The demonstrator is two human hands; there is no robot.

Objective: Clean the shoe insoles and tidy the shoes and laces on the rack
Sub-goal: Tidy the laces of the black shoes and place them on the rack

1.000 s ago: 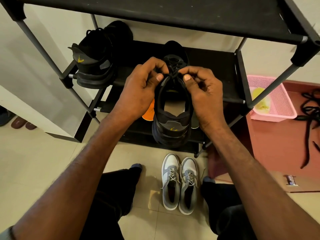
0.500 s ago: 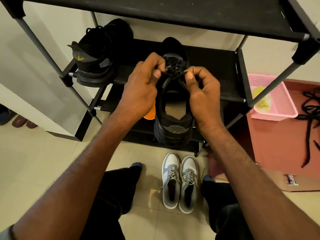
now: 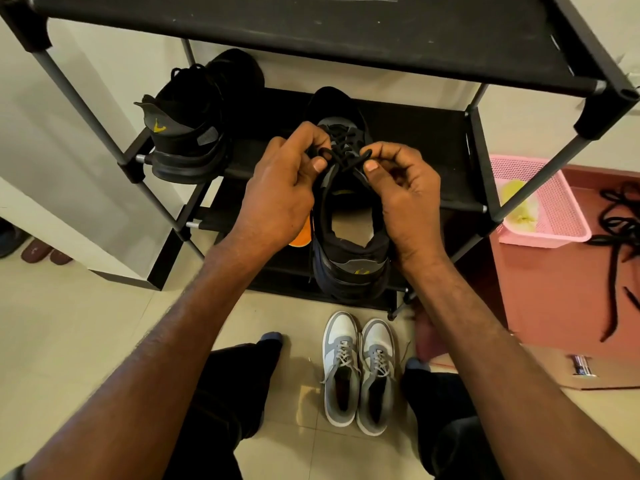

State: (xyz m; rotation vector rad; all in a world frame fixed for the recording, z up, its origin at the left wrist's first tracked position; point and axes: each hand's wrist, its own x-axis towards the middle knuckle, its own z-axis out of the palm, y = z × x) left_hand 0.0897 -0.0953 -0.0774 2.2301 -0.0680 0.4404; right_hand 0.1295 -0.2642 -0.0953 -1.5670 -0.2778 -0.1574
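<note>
A black shoe [image 3: 351,268] with a yellow heel logo sits heel toward me at the front edge of the black rack's middle shelf [image 3: 426,147]. My left hand [image 3: 280,188] and my right hand [image 3: 401,192] each pinch a loop of its black lace [image 3: 343,157] over the tongue. Its mate, a second black shoe [image 3: 190,133], rests at the shelf's left end. An orange insole [image 3: 301,237] peeks out on the lower shelf beside my left wrist, mostly hidden.
A grey and white pair of sneakers [image 3: 360,372] stands on the tiled floor between my knees. A pink basket [image 3: 554,202] with a yellow cloth sits right of the rack, loose black laces [image 3: 620,237] beyond it. The rack's top shelf [image 3: 311,32] overhangs.
My hands have drawn slightly apart while gripping the lace loops, and the knot over the tongue has tightened. The shoe stays in place.
</note>
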